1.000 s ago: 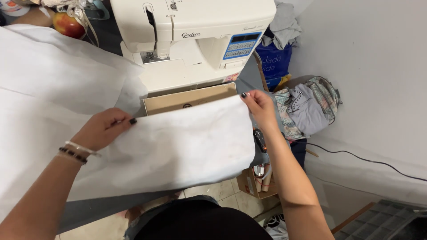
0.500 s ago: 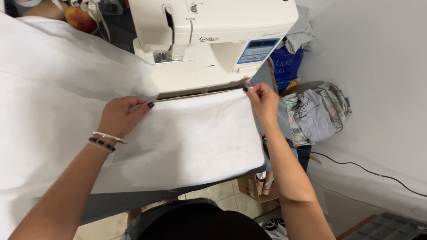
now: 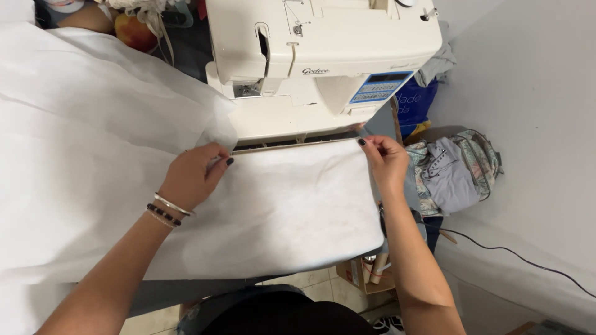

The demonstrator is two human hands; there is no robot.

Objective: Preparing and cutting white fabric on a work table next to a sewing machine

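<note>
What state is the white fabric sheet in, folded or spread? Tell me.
Spread: the white fabric sheet lies flat, both hands pinching its far edge.

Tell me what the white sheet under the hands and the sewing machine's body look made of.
White sheet: probably non-woven fabric or interfacing; matte, faintly fibrous, soft folds. Sewing machine: likely moulded plastic; smooth cream shell with a slight sheen.

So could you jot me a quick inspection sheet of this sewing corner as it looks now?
Surface: white fabric covers most of the table.
Job's things: folded white cloth panel lies before the cream sewing machine.
Clutter: grey backpack on the floor; blue bag behind it.
Hands: left hand pinches the panel's upper left corner; right hand pinches its upper right corner.
Cables: black cable runs across the floor at right.
Surroundings: white wall at right.
</note>
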